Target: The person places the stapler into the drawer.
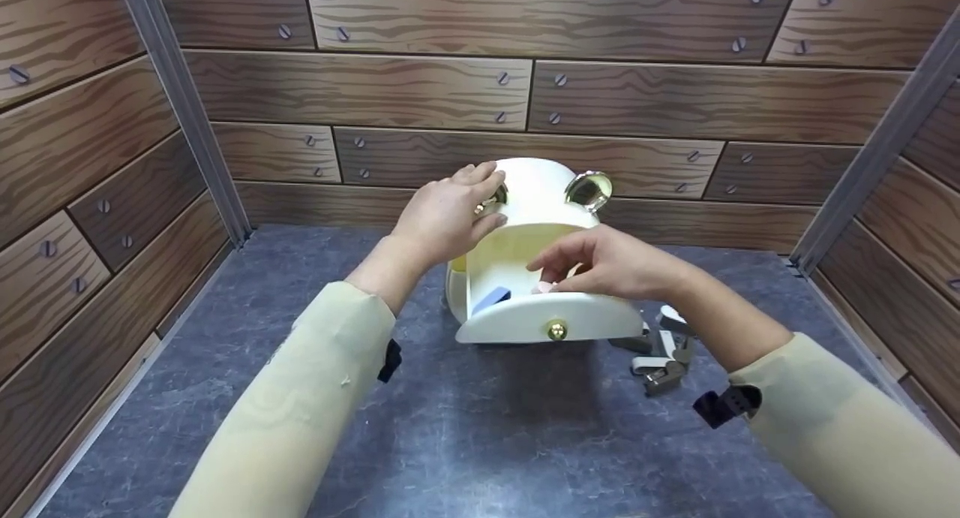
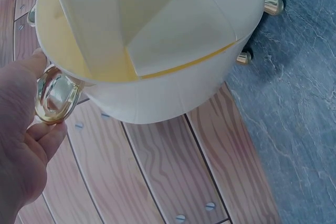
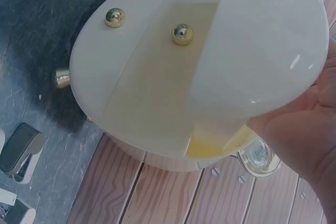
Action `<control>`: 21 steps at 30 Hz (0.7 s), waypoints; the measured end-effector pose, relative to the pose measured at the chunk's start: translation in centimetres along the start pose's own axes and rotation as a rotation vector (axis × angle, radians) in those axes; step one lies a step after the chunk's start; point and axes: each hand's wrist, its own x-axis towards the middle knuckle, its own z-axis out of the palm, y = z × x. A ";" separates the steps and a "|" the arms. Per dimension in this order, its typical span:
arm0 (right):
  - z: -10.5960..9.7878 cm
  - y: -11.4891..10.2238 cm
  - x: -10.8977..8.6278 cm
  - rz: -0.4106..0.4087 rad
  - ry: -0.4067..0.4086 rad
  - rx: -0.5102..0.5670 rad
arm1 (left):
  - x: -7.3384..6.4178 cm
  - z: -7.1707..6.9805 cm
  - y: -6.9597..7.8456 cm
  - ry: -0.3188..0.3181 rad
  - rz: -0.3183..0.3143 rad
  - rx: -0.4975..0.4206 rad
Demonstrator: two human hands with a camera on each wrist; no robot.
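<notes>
A white, rounded storage box (image 1: 536, 174) with gold ear-shaped handles stands on the floor, its front flap (image 1: 499, 329) with a gold knob tilted out. My left hand (image 1: 448, 214) grips the left gold ear (image 2: 58, 95), thumb on one side and fingers on the other. Inside the opened compartment, my right hand (image 1: 611, 263) pinches a small pale pink thing (image 1: 543, 287), mostly hidden by the fingers. A blue block-like piece (image 1: 492, 299) with a dark end lies left of it. In the right wrist view, the right hand (image 3: 302, 135) reaches in behind the raised flap.
Several small grey and white staplers (image 1: 664, 371) lie on the dark marbled surface (image 1: 480, 443) right of the box. The right gold ear (image 1: 589, 191) sticks out at the top. Wood-patterned walls (image 1: 435, 90) close in the back and sides.
</notes>
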 end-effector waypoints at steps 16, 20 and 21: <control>-1.4 -0.3 -2.4 -0.026 0.203 0.164 | -0.1 0.1 0.2 -0.029 -0.009 0.011; -2.5 -0.2 -4.1 -0.074 0.315 0.204 | -0.1 0.0 0.1 -0.029 -0.005 0.010; -2.8 -0.1 -4.6 -0.077 0.348 0.210 | -0.1 0.0 0.1 -0.030 -0.005 0.008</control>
